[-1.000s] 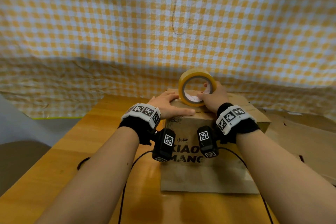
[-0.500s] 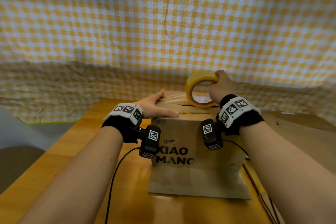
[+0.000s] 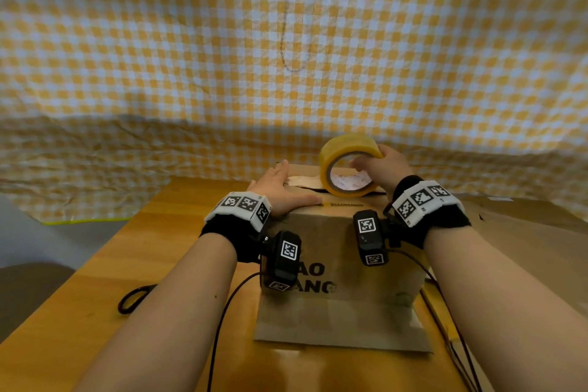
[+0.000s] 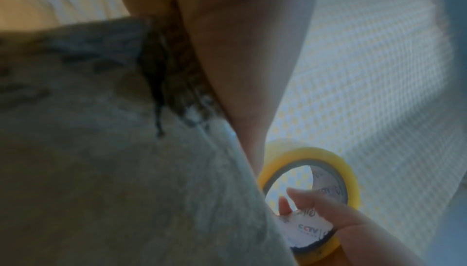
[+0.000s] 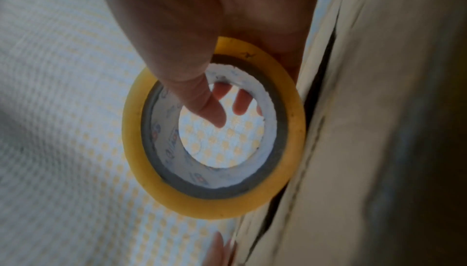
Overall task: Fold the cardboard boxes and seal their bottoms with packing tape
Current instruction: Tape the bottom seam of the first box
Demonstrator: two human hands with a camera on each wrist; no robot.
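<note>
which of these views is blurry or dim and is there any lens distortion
Head view: sharpest, evenly lit, checked cloth bows with wide-angle distortion. Left wrist view: dim, cardboard box smeared and soft. Right wrist view: tape roll fairly clear, box edge blurred.

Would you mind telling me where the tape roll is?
In the head view, the tape roll stands on edge atop the cardboard box, far right side, gripped by the right hand.
</note>
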